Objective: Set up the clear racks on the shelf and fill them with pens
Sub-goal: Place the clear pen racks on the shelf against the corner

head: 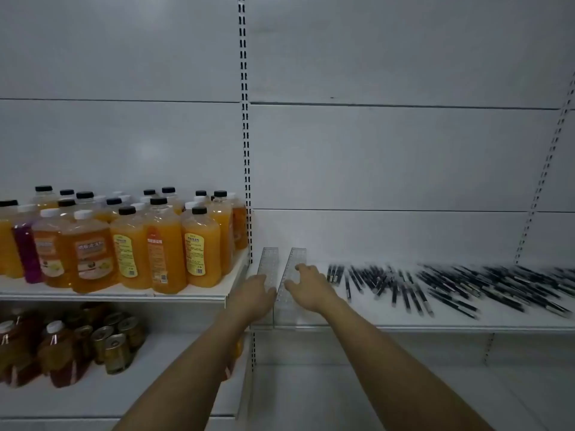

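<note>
At the lower centre of the frame, two clear racks (281, 275) are touched on the white shelf (389, 318) by the spread left hand (253, 295) and right hand (308, 286), with dark pens (451, 286) scattered rightward.

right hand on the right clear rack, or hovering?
Touching. Head view: right hand lies on the right clear rack, fingers spread flat against its upper face, no gap visible.
</note>
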{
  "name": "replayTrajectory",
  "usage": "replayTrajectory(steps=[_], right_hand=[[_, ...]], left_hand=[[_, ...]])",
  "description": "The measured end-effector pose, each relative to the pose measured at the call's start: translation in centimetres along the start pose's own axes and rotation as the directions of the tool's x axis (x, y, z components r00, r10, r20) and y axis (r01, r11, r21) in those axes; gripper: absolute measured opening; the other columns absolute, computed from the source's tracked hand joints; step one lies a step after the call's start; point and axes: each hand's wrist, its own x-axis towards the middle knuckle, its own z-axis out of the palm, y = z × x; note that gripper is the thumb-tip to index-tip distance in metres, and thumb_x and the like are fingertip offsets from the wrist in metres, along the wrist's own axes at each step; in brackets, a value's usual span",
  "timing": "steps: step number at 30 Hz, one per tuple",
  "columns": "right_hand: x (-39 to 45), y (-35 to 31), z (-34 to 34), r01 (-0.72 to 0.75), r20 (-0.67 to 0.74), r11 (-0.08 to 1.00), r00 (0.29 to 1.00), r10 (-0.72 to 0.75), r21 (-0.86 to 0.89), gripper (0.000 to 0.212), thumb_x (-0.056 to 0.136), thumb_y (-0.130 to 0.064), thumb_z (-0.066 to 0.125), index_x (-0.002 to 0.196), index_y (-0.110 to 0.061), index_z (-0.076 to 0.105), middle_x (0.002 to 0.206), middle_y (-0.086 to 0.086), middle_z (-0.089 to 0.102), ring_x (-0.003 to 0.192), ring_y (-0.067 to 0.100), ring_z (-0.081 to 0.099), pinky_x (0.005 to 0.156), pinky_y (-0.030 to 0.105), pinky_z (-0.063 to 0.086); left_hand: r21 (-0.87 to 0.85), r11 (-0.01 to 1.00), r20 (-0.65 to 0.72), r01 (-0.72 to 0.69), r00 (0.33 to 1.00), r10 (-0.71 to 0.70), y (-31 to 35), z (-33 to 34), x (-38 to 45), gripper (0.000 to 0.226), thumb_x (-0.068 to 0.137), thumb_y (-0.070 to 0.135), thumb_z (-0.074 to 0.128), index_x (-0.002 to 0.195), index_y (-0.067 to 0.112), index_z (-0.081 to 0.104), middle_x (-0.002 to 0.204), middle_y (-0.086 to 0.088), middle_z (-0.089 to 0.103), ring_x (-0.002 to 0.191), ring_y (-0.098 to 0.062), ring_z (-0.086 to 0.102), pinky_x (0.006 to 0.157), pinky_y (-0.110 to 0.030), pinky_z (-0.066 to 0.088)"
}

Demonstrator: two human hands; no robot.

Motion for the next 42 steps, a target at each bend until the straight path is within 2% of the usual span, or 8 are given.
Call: replayTrajectory(steps=[8, 12, 18, 21, 28, 31, 37, 42], right_hand=[[0.3, 1.0, 3.3, -0.113, 0.114, 0.904, 0.991, 0.072, 0.413, 0.056, 0.103, -0.027, 0.048, 0.154, -0.015, 0.028, 0.155, 0.012, 0.035, 0.137, 0.025, 0.041, 0.096, 0.017, 0.032], [-0.3, 2.3, 2.3, -0.091, 0.168, 0.904, 0.986, 0.022, 0.418, 0.052, 0.106, -0.021, 0.038, 0.156, -0.019, 0.023, 0.156, 0.010, 0.034, 0.121, 0.020, 0.050, 0.087, 0.020, 0.041], [-0.8, 2.8, 4.2, -0.050, -0.003, 0.925, 0.998, 0.056, 0.376, 0.042, 0.101, -0.037, 0.045, 0.141, -0.025, 0.040, 0.135, 0.010, 0.054, 0.112, 0.025, 0.056, 0.093, 0.034, 0.045], [-0.8, 3.0, 5.2, -0.050, -0.024, 0.881, 0.997, 0.070, 0.471, 0.052, 0.097, -0.042, 0.054, 0.144, -0.027, 0.036, 0.132, 0.008, 0.055, 0.111, 0.024, 0.056, 0.087, 0.031, 0.043], [0.2, 3.4, 4.7, -0.242, 0.112, 0.755, 0.969, 0.220, 0.609, 0.099, 0.085, -0.035, 0.073, 0.157, -0.017, 0.007, 0.150, 0.008, 0.040, 0.129, 0.024, 0.048, 0.093, 0.028, 0.040], [0.4, 2.4, 3.7, -0.321, 0.181, 0.778, 0.947, 0.265, 0.540, 0.096, 0.082, -0.032, 0.075, 0.155, -0.011, 0.016, 0.154, 0.012, 0.036, 0.134, 0.027, 0.045, 0.093, 0.030, 0.042], [-3.0, 0.7, 3.7, -0.284, 0.022, 0.755, 0.942, 0.336, 0.591, 0.066, 0.081, -0.021, 0.074, 0.139, -0.007, 0.044, 0.137, 0.013, 0.050, 0.114, 0.024, 0.053, 0.088, 0.031, 0.046], [-12.4, 1.9, 4.2, -0.173, -0.202, 0.687, 0.880, 0.429, 0.706, 0.049, 0.083, -0.017, 0.075, 0.124, -0.026, 0.050, 0.134, -0.002, 0.047, 0.116, 0.017, 0.052, 0.081, 0.028, 0.047]], left_hand=[[-0.062, 0.996, -0.019, -0.071, 0.997, 0.070, -1.3, 2.7, 0.1, 0.045, 0.108, 0.023, 0.025, 0.145, 0.003, 0.041, 0.163, -0.011, 0.022, 0.151, -0.024, 0.012, 0.119, -0.039, 0.023], [-0.087, 0.996, -0.151, 0.006, 0.988, -0.019, -1.5, 1.9, 0.3, 0.051, 0.094, 0.044, 0.041, 0.134, 0.017, 0.058, 0.147, 0.001, 0.047, 0.132, -0.019, 0.045, 0.107, -0.041, 0.039], [-0.394, 0.899, -0.137, 0.192, 0.955, -0.264, -0.5, 3.1, -0.1, 0.083, 0.072, 0.051, 0.069, 0.142, 0.018, 0.040, 0.146, -0.007, 0.039, 0.133, -0.031, 0.042, 0.108, -0.051, 0.040], [-0.611, 0.753, -0.013, 0.247, 0.947, -0.321, -0.6, 3.8, 0.4, 0.077, 0.078, 0.034, 0.076, 0.140, 0.009, 0.038, 0.133, -0.001, 0.053, 0.120, -0.022, 0.053, 0.097, -0.035, 0.046], [-0.585, 0.777, 0.012, 0.235, 0.959, -0.281, -1.0, 4.1, 0.4, 0.053, 0.087, 0.035, 0.068, 0.133, 0.013, 0.055, 0.128, -0.006, 0.063, 0.106, -0.021, 0.058, 0.084, -0.030, 0.046], [-0.582, 0.755, 0.059, 0.304, 0.941, -0.334, -0.1, 2.9, -0.1, 0.064, 0.091, 0.035, 0.066, 0.141, 0.004, 0.043, 0.141, -0.013, 0.051, 0.123, -0.032, 0.052, 0.086, -0.031, 0.040], [-0.665, 0.712, 0.120, 0.227, 0.973, -0.198, -0.4, 0.7, -3.2, 0.057, 0.091, 0.029, 0.066, 0.138, 0.005, 0.043, 0.138, -0.013, 0.053, 0.115, -0.028, 0.053, 0.081, -0.030, 0.038], [-0.861, 0.508, 0.079, 0.030, 0.994, 0.076, -2.7, 1.3, -9.7, 0.048, 0.091, 0.023, 0.068, 0.136, 0.024, 0.049, 0.112, 0.013, 0.059, 0.098, -0.008, 0.055, 0.080, -0.025, 0.044]])
